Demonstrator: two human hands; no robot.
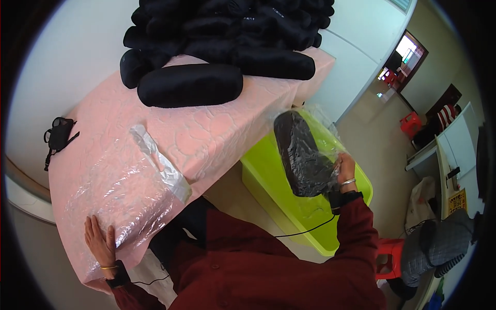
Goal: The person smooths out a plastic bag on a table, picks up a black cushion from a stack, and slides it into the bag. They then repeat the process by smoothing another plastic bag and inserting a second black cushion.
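Observation:
My right hand grips the end of a clear plastic bag with a black bolster cushion inside. That bagged cushion is held tilted over a lime-green bin. My left hand lies with fingers stretched out on a stack of clear plastic bags at the near left of the table. A whitish strip runs along the bags' right edge. Beyond them a single unbagged black bolster cushion rests on the pink tablecloth.
A heap of black bolster cushions fills the table's far end. A small black strapped device lies at the left edge. A thin black cable hangs from my right wrist. At right are a red stool and a person in grey.

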